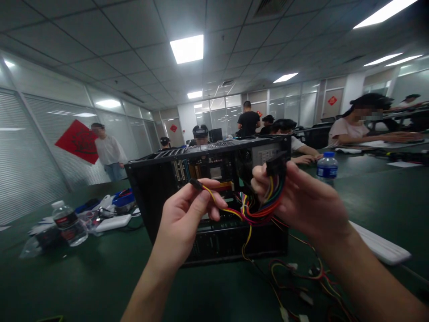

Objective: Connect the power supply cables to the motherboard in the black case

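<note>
A black computer case (140, 201) stands on the green table with its near side uncovered, showing the motherboard (216, 172) inside. My left hand (187, 210) pinches a thin cable with a small black connector (196, 183), its yellow and red wires trailing right. In my right hand (301, 201) is a wide black power connector (276, 164), held up at the case's upper right corner. From it a thick bundle of colored wires (268, 210) curves down and left, meeting the thin cable. Both hands are in front of the case opening.
Loose power cables (301, 277) with white plugs lie at the lower right, near a white flat bar (382, 243). A water bottle (69, 223) and clutter stand left; a blue-capped bottle (327, 167) is at the right. Other people sit at tables behind.
</note>
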A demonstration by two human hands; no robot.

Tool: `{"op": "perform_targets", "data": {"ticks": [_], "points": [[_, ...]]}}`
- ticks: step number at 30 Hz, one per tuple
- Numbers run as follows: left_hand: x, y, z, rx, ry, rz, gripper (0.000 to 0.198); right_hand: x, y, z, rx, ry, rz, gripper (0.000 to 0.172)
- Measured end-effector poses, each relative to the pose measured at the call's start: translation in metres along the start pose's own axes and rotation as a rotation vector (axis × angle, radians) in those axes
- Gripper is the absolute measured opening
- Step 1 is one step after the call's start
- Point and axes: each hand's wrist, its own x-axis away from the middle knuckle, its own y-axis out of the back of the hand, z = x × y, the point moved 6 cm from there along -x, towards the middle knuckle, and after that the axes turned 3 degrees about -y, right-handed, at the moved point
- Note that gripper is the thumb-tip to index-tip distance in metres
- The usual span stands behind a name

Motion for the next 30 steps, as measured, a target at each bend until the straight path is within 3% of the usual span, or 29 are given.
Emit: {"op": "perform_targets", "data": {"ticks": [4,7,15,20,25,30], "points": [[0.000,0.003,-0.005,-0.133,0.023,-0.041,0.029,0.004,-0.009,-0.013,0.063,-0.074,0.093,0.031],[0.002,0.001,-0.008,-0.197,0.026,-0.071,0.034,0.004,-0.010,-0.019,0.126,-0.095,0.076,0.031],[0.006,-0.018,-0.004,-0.249,0.045,-0.004,0.042,0.006,-0.023,-0.006,0.163,-0.059,0.092,0.029],[0.010,-0.028,-0.007,-0.301,0.022,0.030,0.039,0.010,-0.029,0.004,0.254,-0.020,0.093,0.021],[0.011,-0.034,-0.005,-0.322,-0.004,-0.009,0.026,0.012,-0.030,0.009,0.320,0.028,0.062,0.020],[0.010,-0.035,-0.015,-0.446,-0.152,-0.025,0.021,0.014,-0.031,0.015,0.474,0.136,-0.004,0.015]]}}
